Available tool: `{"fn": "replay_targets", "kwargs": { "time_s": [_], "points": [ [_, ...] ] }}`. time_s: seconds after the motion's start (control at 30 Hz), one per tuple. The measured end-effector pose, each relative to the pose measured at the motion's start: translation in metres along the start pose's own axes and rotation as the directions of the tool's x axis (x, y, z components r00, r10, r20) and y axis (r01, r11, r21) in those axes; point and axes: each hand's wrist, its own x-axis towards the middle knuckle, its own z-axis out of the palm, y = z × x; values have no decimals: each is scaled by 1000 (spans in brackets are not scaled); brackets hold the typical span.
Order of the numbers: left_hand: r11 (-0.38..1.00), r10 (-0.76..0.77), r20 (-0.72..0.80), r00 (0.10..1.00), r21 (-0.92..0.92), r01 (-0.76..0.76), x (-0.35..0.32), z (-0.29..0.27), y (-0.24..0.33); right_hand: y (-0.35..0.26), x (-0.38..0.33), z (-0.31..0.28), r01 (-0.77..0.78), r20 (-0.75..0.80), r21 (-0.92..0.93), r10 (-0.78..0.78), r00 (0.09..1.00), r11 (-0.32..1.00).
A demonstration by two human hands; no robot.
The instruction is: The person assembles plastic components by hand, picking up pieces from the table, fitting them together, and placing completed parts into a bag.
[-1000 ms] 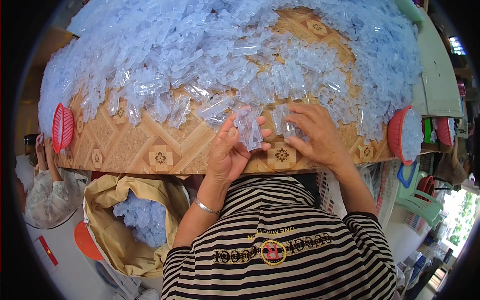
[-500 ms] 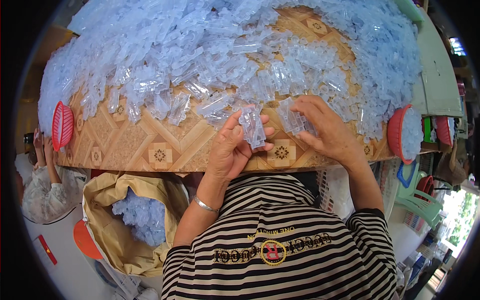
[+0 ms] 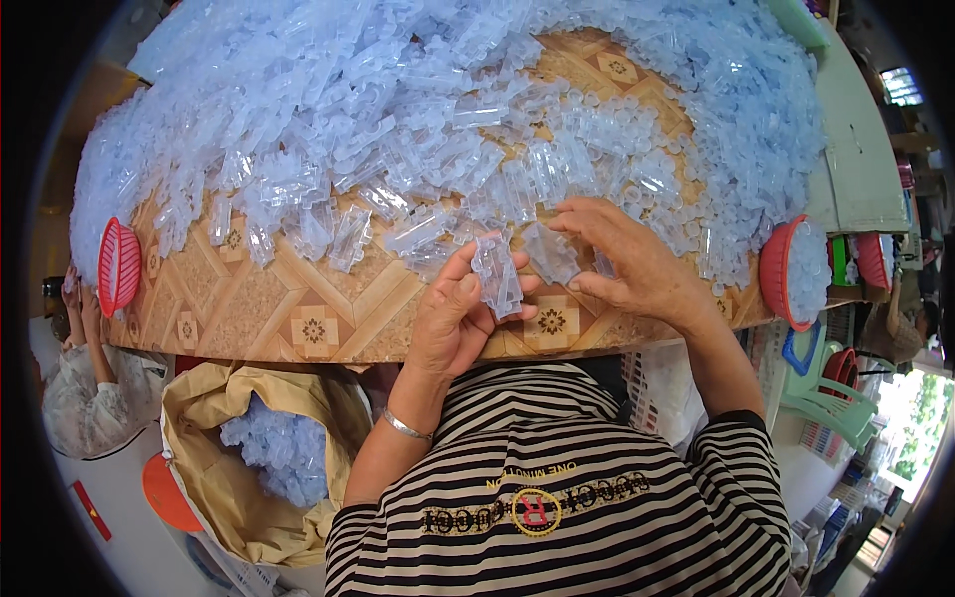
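My left hand (image 3: 453, 318) grips a clear plastic strip piece (image 3: 495, 277) upright between thumb and fingers, just above the near edge of the table (image 3: 298, 308). My right hand (image 3: 632, 264) lies to its right, fingers bent around another clear plastic piece (image 3: 550, 251) on the patterned tabletop. Just beyond both hands spreads a big heap of pale blue translucent plastic pieces (image 3: 418, 119), covering most of the table. A silver bangle sits on my left wrist.
A red basket (image 3: 117, 264) stands at the table's left edge and another red basket (image 3: 786, 271) holding pieces at the right. A tan sack (image 3: 214, 418) with more pieces sits below left. A person (image 3: 85, 388) is at far left. Green plastic chairs (image 3: 831, 408) stand right.
My right hand has slid left and down toward my left hand, closing on a piece on the table. The left hand has kept its piece, turning it slightly.
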Motion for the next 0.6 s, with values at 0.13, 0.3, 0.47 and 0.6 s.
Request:
{"fn": "replay_targets", "kwargs": {
  "time_s": [0.13, 0.3, 0.47, 0.6],
  "points": [
    [1000, -4, -8, 1000, 1, 4, -1, 1, 1, 14, 32, -19, -32, -187, -103, 13, 982, 994],
    [1000, -27, -3, 1000, 2, 27, 4, 3, 2, 73, 105, -42, -70, -360, -285, -39, 932, 956],
    [1000, -28, 1, 1000, -3, 28, 6, 4, 1, 123, 154, -42, 22, -264, -544, -196, 945, 839],
    [1000, -28, -14, 1000, -5, 28, 4, 1, 2, 97, 154, -49, -104, -182, -464, 20, 983, 880]
  ]
}}
